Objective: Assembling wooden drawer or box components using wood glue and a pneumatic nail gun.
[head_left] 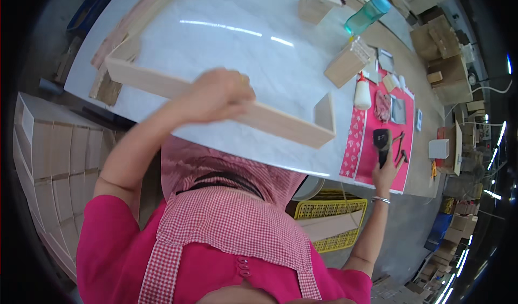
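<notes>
A long pale wooden board (286, 125) with short end pieces forms a three-sided frame near the table's front edge. My left hand (224, 93) is closed over the top edge of the long board, around its middle. On the right, my right hand (386, 173) is wrapped round the handle of a black hand tool with a thick head (382, 138). That tool is over a pink mat (367, 166), apart from the frame; its exact kind is unclear. A hammer (403, 155) lies on the mat beside it.
A white glue bottle (362, 92), a pink cloth (382, 107) and a small tray (398, 111) are on the right. Wooden blocks (348, 62) and a teal bottle (367, 15) stand farther back. Long wood strips (145, 12) lie left; a yellow crate (324, 209) is below the table.
</notes>
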Available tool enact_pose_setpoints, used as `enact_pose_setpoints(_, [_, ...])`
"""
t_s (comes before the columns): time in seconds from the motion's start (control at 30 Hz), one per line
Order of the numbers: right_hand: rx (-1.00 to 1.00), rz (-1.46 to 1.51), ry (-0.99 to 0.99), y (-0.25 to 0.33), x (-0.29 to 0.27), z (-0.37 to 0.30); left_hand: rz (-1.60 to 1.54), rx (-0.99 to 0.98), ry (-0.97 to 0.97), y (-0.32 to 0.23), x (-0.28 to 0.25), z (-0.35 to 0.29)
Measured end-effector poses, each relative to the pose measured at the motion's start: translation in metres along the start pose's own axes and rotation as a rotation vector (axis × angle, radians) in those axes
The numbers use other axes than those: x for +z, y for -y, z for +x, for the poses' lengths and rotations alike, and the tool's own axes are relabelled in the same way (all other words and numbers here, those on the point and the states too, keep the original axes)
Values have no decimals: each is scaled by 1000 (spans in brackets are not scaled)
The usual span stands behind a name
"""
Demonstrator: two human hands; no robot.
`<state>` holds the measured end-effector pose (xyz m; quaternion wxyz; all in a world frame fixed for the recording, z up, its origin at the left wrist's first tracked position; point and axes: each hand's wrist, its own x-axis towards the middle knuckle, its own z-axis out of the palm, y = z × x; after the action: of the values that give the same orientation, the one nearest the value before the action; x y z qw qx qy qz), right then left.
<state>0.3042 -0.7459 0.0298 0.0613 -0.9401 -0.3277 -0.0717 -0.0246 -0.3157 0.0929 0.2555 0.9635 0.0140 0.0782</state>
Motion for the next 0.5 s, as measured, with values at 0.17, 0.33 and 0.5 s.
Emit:
enact_pose_setpoints(0.17, [366,-108,87,22,27,-9,287,237,-417,-15,98,1])
enact_pose_setpoints(0.33, [113,-110,-338,30,30,8,84,139,-250,-24,139,-4])
enact_pose_setpoints(0.5, [36,389,-451,70,77,108,76,24,-207,-5,130,-5])
